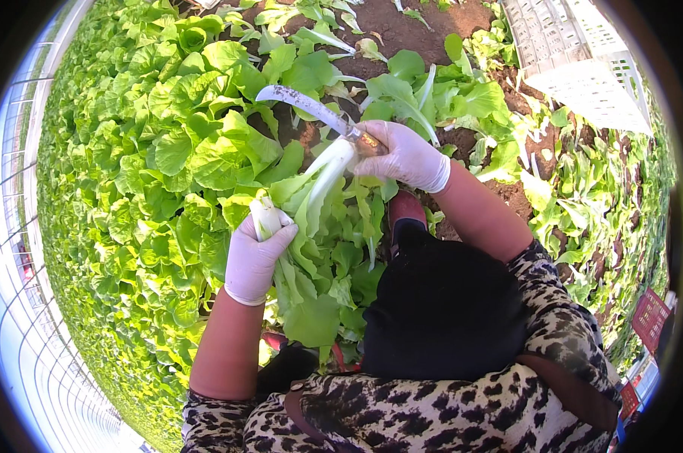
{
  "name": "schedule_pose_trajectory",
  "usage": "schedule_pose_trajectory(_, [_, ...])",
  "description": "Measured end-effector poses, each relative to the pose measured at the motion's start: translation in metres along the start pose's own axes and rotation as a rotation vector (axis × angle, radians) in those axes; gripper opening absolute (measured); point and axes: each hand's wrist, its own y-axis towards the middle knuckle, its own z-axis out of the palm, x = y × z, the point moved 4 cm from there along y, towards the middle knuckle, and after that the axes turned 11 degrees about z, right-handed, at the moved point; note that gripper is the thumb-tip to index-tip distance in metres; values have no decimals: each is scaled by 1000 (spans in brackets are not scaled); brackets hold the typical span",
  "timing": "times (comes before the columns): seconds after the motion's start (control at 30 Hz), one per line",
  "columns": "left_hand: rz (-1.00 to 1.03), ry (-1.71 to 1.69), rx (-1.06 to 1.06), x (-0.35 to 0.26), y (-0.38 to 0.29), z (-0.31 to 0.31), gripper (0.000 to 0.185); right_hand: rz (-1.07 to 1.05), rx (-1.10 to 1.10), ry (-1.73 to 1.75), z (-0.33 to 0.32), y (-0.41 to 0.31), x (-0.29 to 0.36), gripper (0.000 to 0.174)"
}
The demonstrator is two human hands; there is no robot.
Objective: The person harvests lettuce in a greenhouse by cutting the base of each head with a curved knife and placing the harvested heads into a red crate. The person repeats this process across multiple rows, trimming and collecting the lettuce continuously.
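My left hand (256, 255), in a thin white glove, grips the pale stem of a leafy green vegetable (268, 218); its green leaves hang down below the fist. My right hand (398, 156), gloved too, is shut around the wooden handle of a curved knife (310, 107). The blade points to the upper left, and its metal shows dark spots. Just beneath the handle a thick white stalk with leaves (330, 170) slants down to the left, close to the right hand's fingers. Whether those fingers also hold this stalk cannot be told.
Dense leafy plants (149, 153) grow along the left. Cut leaves (398, 96) lie on brown soil (432, 28) ahead and to the right. White plastic crates (590, 85) stand at the upper right, a red crate (651, 319) at the far right. My boot (406, 208) is between the plants.
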Motion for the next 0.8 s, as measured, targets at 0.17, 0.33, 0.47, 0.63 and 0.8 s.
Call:
schedule_pose_trajectory(0.17, [-68, -182, -20, 17, -25, -11, 13, 1, -263, -292, -4, -16, -18, 32])
schedule_pose_trajectory(0.33, [-70, -127, -12, 32, -35, -7, 12, 22, -176, -6, 0, -15, -12, 46])
schedule_pose_trajectory(0.47, [-108, -70, 1, 42, -31, 3, 17, 229, 97, 338, 29, -9, -22, 48])
schedule_pose_trajectory(0.63, [105, 484, 36, 9, -14, -9, 47, -21, -101, -14, 22, -4, -13, 32])
schedule_pose_trajectory(0.8, [26, -205, 400, 4, 9, 26, 64, 65, 97, 128, 43, -7, -6, 33])
